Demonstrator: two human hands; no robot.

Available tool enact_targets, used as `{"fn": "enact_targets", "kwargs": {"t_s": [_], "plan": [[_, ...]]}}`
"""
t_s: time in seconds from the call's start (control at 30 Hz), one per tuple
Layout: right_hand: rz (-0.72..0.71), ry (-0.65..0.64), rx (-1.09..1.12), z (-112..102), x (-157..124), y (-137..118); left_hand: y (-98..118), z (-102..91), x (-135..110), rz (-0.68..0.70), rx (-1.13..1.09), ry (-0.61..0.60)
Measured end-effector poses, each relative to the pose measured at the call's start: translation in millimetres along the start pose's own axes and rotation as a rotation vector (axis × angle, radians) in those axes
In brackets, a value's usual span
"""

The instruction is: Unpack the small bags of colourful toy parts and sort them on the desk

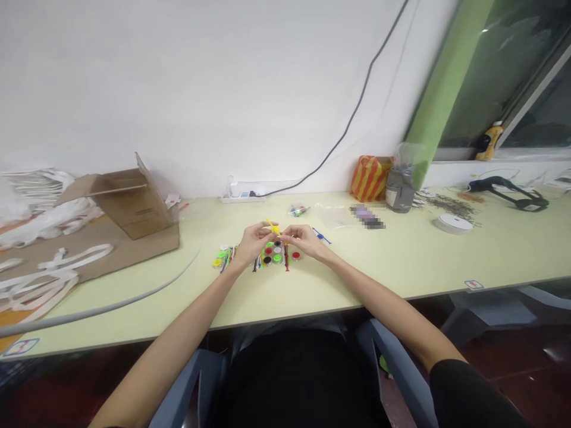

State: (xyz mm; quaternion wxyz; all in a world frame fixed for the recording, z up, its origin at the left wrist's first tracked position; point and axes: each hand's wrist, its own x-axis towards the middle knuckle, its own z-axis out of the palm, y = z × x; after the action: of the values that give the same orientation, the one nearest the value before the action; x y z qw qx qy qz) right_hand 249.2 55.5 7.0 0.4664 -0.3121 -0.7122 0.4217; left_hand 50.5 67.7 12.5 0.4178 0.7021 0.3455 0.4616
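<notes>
A small yellow plastic piece (275,229) with thin arms is held up between my hands, above the table. My left hand (255,242) pinches it from the left, fingers closed. From the right, the fingertips of my right hand (304,240) close on its lower end. Below and behind my hands lie several round pieces, among them a red disc (296,255) and a green disc (277,258). Thin coloured sticks lie among them, including a red stick (286,261). To the right of my right hand rests a blue piece (321,236) with long arms.
A clear bag of coloured parts (298,209) lies behind my hands. At left are a cardboard box (134,205), white strips (89,258) and a grey hose (134,302). A power strip (243,197) sits by the wall; a white roll (453,224) lies right.
</notes>
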Motion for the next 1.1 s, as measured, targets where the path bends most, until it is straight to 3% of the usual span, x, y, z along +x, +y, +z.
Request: {"fn": "enact_targets", "kwargs": {"t_s": [0.8, 1.1], "plan": [[-0.054, 0.099, -0.23, -11, 4, 17, 1, 4.4, -2, 0.047, 0.044, 0.006], [-0.224, 0.108, -0.469, -11, -1, 17, 13, 7.4, -8, 0.214, 0.404, 0.07]]}}
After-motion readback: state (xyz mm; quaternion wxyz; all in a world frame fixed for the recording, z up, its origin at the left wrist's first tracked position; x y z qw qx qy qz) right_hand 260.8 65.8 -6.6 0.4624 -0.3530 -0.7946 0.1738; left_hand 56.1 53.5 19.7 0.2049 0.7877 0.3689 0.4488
